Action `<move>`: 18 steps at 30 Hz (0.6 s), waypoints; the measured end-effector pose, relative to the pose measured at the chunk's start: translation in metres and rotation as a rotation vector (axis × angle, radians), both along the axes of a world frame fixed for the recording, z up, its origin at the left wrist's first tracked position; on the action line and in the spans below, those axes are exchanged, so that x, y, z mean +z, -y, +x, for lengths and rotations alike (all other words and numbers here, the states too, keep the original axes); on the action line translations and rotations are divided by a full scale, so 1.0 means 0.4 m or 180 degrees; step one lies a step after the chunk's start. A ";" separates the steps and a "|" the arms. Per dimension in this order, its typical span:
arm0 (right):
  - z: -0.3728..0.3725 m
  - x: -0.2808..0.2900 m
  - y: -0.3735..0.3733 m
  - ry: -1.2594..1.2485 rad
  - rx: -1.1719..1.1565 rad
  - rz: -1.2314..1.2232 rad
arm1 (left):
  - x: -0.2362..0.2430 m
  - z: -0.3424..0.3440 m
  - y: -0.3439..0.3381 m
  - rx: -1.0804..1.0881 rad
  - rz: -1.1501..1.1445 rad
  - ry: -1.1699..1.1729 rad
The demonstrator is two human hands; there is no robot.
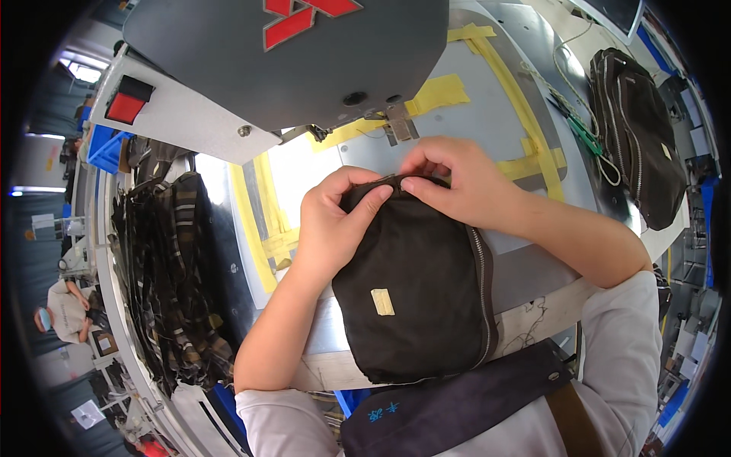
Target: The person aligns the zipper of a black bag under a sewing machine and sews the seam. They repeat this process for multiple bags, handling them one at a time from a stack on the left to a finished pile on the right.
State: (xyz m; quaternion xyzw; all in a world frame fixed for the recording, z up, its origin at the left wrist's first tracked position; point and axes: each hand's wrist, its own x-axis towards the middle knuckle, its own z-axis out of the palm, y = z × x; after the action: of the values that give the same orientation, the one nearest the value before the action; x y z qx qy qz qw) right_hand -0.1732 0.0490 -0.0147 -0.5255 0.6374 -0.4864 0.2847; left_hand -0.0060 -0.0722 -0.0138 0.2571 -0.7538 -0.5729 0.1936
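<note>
A black fabric bag panel point(415, 282) with a zipper along its right side and a small piece of pale tape lies over the table's front edge. At its far edge, my left hand point(339, 217) pinches the fabric between thumb and fingers. Close beside it, my right hand point(457, 183) grips the same edge, thumb on top and fingers curled. Just beyond my hands is the needle and clamp area point(400, 126) of a dark grey sewing machine point(304, 68). Whatever lies beneath the gripped edge is hidden.
Black and plaid fabric pieces point(179, 266) hang in a pile at the left. Yellow tape point(525, 114) frames the pale work plate. On the right lie green-handled snips point(582, 135), a white cord and another black zippered bag piece point(636, 137). A person point(68, 308) sits far left.
</note>
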 end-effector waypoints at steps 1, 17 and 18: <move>0.000 0.003 0.000 -0.0002 -0.0001 0.0037 | -0.002 0.000 0.000 0.0017 0.0045 -0.0008; -0.010 0.013 0.002 -0.0040 0.0193 0.0178 | 0.000 -0.008 -0.001 0.0079 0.0059 -0.0095; -0.015 0.012 0.000 -0.0168 0.0261 0.0185 | 0.000 -0.011 -0.002 0.0082 -0.0004 -0.0046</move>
State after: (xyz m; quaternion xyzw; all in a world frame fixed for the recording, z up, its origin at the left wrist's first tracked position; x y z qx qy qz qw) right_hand -0.1791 0.0492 -0.0099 -0.5552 0.6365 -0.4416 0.3027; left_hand -0.0104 -0.0714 -0.0136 0.2625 -0.7494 -0.5717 0.2066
